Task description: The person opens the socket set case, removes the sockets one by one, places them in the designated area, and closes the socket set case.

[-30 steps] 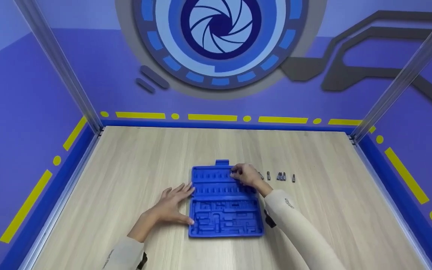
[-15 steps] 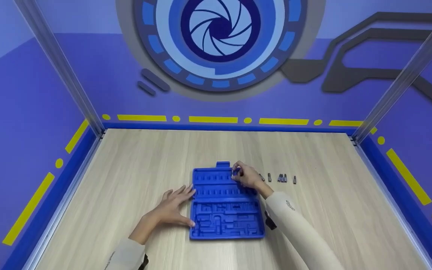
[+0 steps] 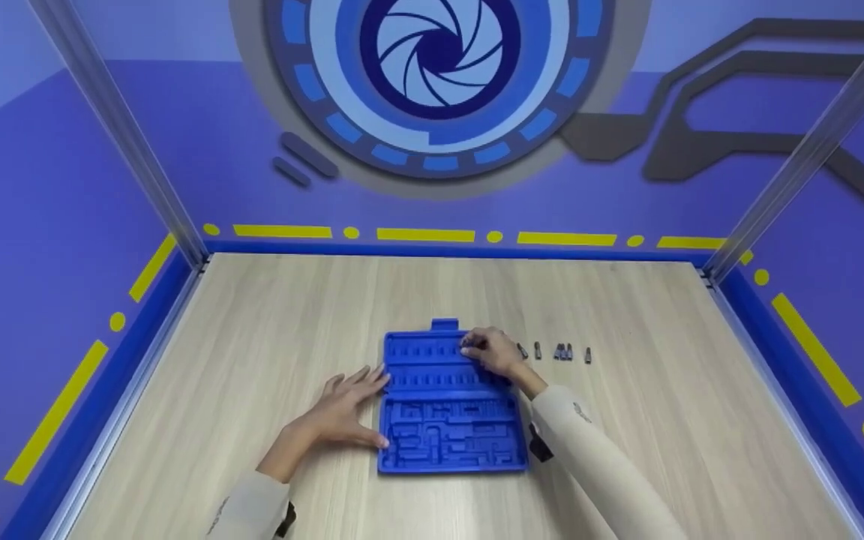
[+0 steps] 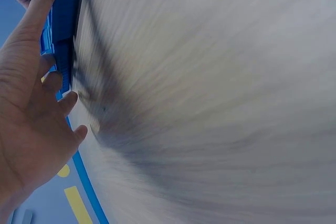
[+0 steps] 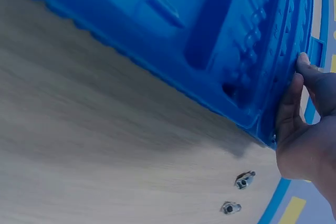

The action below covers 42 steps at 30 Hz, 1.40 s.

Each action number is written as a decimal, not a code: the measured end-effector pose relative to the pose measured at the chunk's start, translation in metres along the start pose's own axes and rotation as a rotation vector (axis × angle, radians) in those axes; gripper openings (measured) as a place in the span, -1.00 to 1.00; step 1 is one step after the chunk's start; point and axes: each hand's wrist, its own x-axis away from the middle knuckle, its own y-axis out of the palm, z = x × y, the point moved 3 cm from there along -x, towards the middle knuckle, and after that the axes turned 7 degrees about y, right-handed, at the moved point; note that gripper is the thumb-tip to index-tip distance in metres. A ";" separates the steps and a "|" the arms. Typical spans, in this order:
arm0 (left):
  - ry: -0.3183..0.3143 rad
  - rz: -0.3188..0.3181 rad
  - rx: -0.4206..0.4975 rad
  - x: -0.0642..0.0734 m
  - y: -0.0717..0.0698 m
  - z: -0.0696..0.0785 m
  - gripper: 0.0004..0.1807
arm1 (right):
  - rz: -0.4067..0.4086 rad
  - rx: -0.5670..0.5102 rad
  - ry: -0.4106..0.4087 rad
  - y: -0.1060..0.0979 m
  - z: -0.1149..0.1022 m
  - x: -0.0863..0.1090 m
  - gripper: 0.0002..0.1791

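Note:
An unfolded blue plastic tool case (image 3: 447, 394) lies on the wooden table, its moulded recesses facing up. My left hand (image 3: 342, 409) rests along its left side, fingers spread, with the thumb at the lower left edge. In the left wrist view the thumb of the left hand (image 4: 31, 103) lies on the case's side wall (image 4: 64, 9). Over the top row of slots, near the upper right corner, my right hand (image 3: 493, 351) pinches a small dark metal bit (image 3: 469, 343), mostly hidden by the fingers. The right wrist view shows the thumb and fingers of that hand (image 5: 310, 114) at the case's far edge.
Several small metal bits (image 3: 563, 352) lie on the table right of the case, close to the right wrist. The case's latch tab (image 3: 445, 324) sticks out at the back. Blue printed walls and metal posts (image 3: 784, 150) enclose the table.
The right fingertips lifted a little half a second ago and are now curled lower over the same slots. The left hand and the case stay in place; the head view shifts slightly.

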 end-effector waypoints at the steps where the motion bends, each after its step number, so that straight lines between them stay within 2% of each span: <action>1: -0.001 0.001 -0.002 0.000 0.000 0.000 0.32 | 0.005 -0.029 -0.010 0.000 0.001 0.000 -0.87; 7: -0.008 -0.001 0.016 -0.001 -0.002 -0.001 0.31 | 0.012 -0.351 0.065 -0.003 0.009 0.002 -0.79; 10: -0.013 -0.006 0.031 -0.001 -0.002 -0.001 0.31 | -0.021 -0.417 0.086 -0.006 0.009 0.004 -0.74; 15: -0.014 -0.009 0.035 -0.001 -0.003 0.000 0.31 | -0.079 -0.450 0.091 -0.012 0.004 0.010 -0.69; 22: -0.006 -0.008 0.032 -0.002 -0.003 0.001 0.31 | -0.074 -0.435 0.006 -0.027 0.004 0.017 -0.64; 28: 0.004 -0.007 0.023 -0.002 -0.001 0.001 0.31 | -0.073 -0.362 0.075 -0.043 0.015 0.020 -0.56; 33: 0.002 -0.008 0.020 -0.001 0.000 0.001 0.31 | -0.032 -0.319 0.105 -0.056 0.027 0.022 -0.55; 42: 0.008 -0.002 0.031 0.001 -0.001 0.001 0.31 | -0.035 -0.343 0.108 -0.082 0.045 0.029 -0.54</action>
